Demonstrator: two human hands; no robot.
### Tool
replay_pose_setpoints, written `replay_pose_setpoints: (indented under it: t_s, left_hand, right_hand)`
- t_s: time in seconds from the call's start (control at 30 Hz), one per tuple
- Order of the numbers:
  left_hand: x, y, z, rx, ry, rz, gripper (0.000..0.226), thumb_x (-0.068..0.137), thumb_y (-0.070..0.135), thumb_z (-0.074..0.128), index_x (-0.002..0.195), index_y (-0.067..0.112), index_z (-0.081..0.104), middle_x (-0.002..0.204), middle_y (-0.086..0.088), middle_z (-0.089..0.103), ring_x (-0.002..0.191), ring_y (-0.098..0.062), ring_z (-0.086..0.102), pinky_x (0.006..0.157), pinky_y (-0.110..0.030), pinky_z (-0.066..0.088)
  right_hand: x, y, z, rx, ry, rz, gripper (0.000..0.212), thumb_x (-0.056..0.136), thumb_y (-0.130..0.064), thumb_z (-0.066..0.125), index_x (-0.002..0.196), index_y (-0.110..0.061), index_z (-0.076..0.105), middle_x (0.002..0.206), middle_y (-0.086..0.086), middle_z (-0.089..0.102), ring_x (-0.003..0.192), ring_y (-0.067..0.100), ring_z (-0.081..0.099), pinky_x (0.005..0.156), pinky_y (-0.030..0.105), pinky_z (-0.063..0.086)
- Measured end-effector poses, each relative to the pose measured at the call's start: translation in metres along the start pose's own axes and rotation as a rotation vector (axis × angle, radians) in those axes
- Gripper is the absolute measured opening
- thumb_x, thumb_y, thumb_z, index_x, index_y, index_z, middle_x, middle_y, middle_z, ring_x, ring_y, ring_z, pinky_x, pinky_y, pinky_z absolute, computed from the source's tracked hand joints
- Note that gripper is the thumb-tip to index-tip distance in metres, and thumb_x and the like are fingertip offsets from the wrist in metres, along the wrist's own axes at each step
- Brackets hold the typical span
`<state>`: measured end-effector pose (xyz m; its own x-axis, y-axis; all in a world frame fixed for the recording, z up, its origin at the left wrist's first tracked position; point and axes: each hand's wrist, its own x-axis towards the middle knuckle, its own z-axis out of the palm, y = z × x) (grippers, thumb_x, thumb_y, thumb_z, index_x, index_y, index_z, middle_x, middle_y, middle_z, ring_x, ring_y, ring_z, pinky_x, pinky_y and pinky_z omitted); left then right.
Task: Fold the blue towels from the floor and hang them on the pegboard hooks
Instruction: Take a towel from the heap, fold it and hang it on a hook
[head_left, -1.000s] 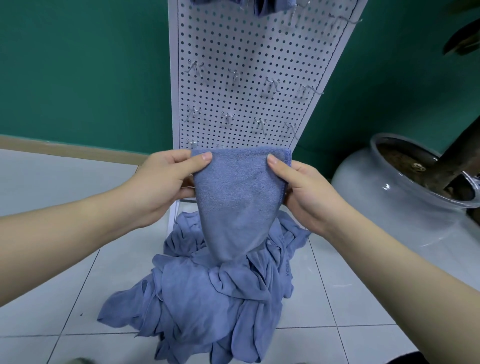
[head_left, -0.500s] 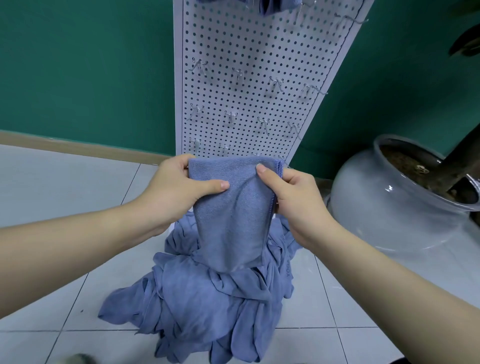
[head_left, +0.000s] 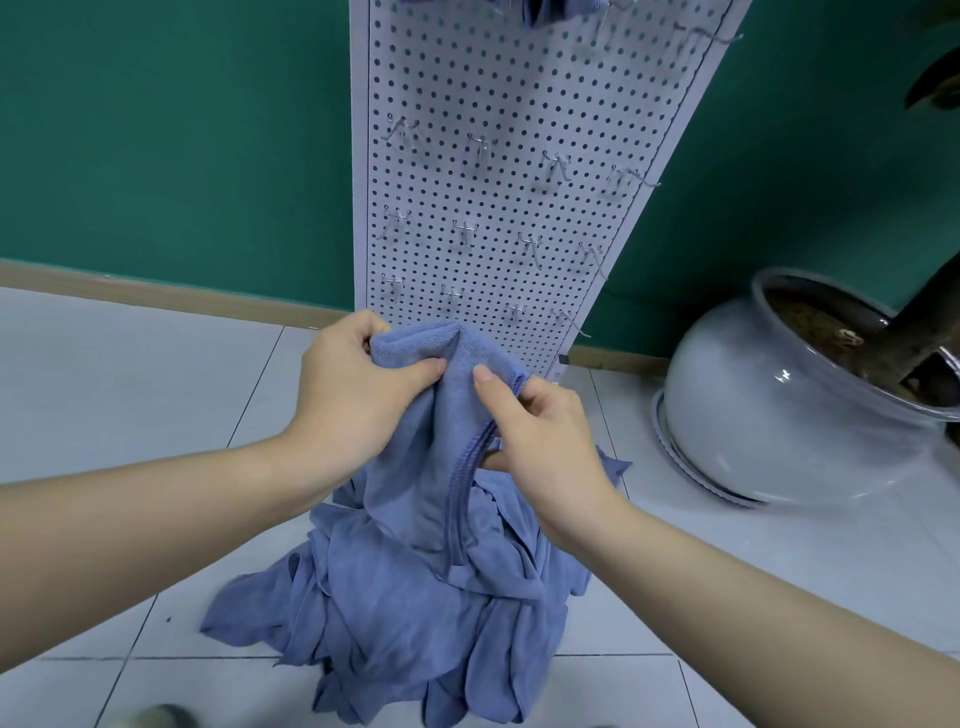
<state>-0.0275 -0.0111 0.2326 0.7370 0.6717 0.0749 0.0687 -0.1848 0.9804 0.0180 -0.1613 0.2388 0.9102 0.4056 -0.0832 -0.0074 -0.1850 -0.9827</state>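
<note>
A folded blue towel (head_left: 426, 467) hangs in the air between my hands, its top edge bunched together. My left hand (head_left: 353, 395) pinches its upper left corner, thumb on the front. My right hand (head_left: 535, 436) grips the right edge, fingers curled behind the cloth. Below it lies a heap of blue towels (head_left: 405, 623) on the tiled floor. The white pegboard (head_left: 498, 104) stands behind, with several bare metal hooks (head_left: 478, 148) in rows. A blue towel (head_left: 550, 8) hangs at its top edge, mostly cut off.
A large grey glazed plant pot (head_left: 769, 415) with a dark trunk stands on the floor at the right. A green wall with a wooden skirting board (head_left: 156, 296) runs behind. Something grey and blurred (head_left: 156, 719) shows at the bottom edge.
My hands have come closer together, folding the held towel narrower. The towel has dropped a little lower in front of the pegboard's foot.
</note>
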Motion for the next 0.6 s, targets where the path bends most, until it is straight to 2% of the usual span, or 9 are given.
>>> replay_pose_setpoints:
  t_s: [0.1, 0.17, 0.2, 0.27, 0.33, 0.37, 0.4, 0.5, 0.6]
  left_hand:
    - [-0.004, 0.0, 0.003, -0.011, -0.007, 0.009, 0.04, 0.075, 0.018, 0.088, 0.073, 0.008, 0.049, 0.066, -0.001, 0.058, 0.06, -0.013, 0.048, 0.061, -0.033, 0.046]
    - [-0.005, 0.001, 0.003, -0.016, -0.001, 0.022, 0.04, 0.076, 0.017, 0.088, 0.076, 0.005, 0.05, 0.066, -0.002, 0.059, 0.059, -0.012, 0.048, 0.061, -0.033, 0.047]
    - [-0.006, 0.002, 0.003, -0.011, 0.006, 0.03, 0.039, 0.076, 0.017, 0.088, 0.075, 0.006, 0.051, 0.067, -0.002, 0.06, 0.059, -0.011, 0.049, 0.061, -0.034, 0.048]
    - [-0.006, 0.005, 0.002, 0.005, 0.022, 0.045, 0.035, 0.076, 0.018, 0.088, 0.076, 0.008, 0.055, 0.07, -0.004, 0.065, 0.061, -0.011, 0.053, 0.065, -0.038, 0.052]
    - [-0.004, 0.008, 0.0, 0.016, 0.044, 0.055, 0.032, 0.076, 0.019, 0.089, 0.079, 0.007, 0.059, 0.077, -0.008, 0.069, 0.065, -0.013, 0.056, 0.07, -0.043, 0.056]
    - [-0.004, 0.009, -0.002, 0.014, 0.054, 0.058, 0.031, 0.076, 0.019, 0.089, 0.08, 0.007, 0.06, 0.078, -0.007, 0.07, 0.066, -0.013, 0.056, 0.072, -0.044, 0.056]
    - [-0.003, 0.01, -0.003, 0.009, 0.061, 0.059, 0.03, 0.076, 0.019, 0.089, 0.081, 0.008, 0.061, 0.078, -0.006, 0.07, 0.067, -0.012, 0.056, 0.073, -0.044, 0.056]
    - [-0.002, 0.013, -0.005, 0.007, 0.07, 0.065, 0.029, 0.075, 0.017, 0.089, 0.08, 0.011, 0.062, 0.077, -0.003, 0.069, 0.067, -0.011, 0.056, 0.074, -0.045, 0.057]
    - [-0.004, 0.015, -0.003, -0.005, 0.06, 0.067, 0.031, 0.075, 0.016, 0.089, 0.08, 0.006, 0.06, 0.078, -0.011, 0.068, 0.067, -0.013, 0.054, 0.073, -0.047, 0.056]
  right_hand:
    - [-0.003, 0.003, 0.007, 0.008, -0.024, -0.013, 0.057, 0.084, -0.058, 0.064, 0.077, -0.002, 0.056, 0.074, 0.015, 0.054, 0.075, 0.027, 0.056, 0.078, 0.072, 0.053]
    - [-0.004, 0.004, 0.008, 0.032, -0.028, -0.02, 0.056, 0.085, -0.057, 0.062, 0.078, -0.002, 0.054, 0.075, 0.026, 0.054, 0.075, 0.041, 0.062, 0.08, 0.071, 0.054]
    - [-0.004, 0.005, 0.008, 0.045, -0.026, -0.02, 0.061, 0.084, -0.059, 0.061, 0.083, 0.001, 0.055, 0.081, 0.036, 0.055, 0.083, 0.053, 0.063, 0.081, 0.072, 0.053]
    - [-0.001, 0.007, 0.008, 0.061, -0.024, -0.023, 0.072, 0.08, -0.064, 0.061, 0.091, 0.006, 0.056, 0.095, 0.043, 0.056, 0.1, 0.061, 0.058, 0.084, 0.073, 0.053]
    - [0.002, 0.008, 0.005, 0.052, -0.011, -0.036, 0.063, 0.078, -0.066, 0.061, 0.08, -0.003, 0.056, 0.082, 0.036, 0.057, 0.083, 0.054, 0.065, 0.088, 0.065, 0.056]
    - [0.004, 0.009, 0.003, 0.048, -0.004, -0.039, 0.057, 0.078, -0.066, 0.061, 0.074, -0.01, 0.054, 0.073, 0.024, 0.052, 0.073, 0.039, 0.061, 0.082, 0.058, 0.056]
    - [0.006, 0.007, 0.001, 0.053, -0.006, -0.044, 0.056, 0.078, -0.066, 0.061, 0.072, -0.011, 0.052, 0.073, 0.014, 0.048, 0.072, 0.028, 0.052, 0.077, 0.06, 0.053]
    - [0.01, 0.006, -0.003, 0.059, -0.011, -0.052, 0.066, 0.084, -0.061, 0.06, 0.09, 0.005, 0.054, 0.079, 0.007, 0.048, 0.078, 0.022, 0.046, 0.078, 0.068, 0.051]
    - [0.011, 0.005, -0.005, 0.07, 0.042, -0.098, 0.044, 0.096, -0.045, 0.062, 0.073, -0.008, 0.053, 0.069, 0.002, 0.042, 0.072, 0.02, 0.04, 0.071, 0.047, 0.044]
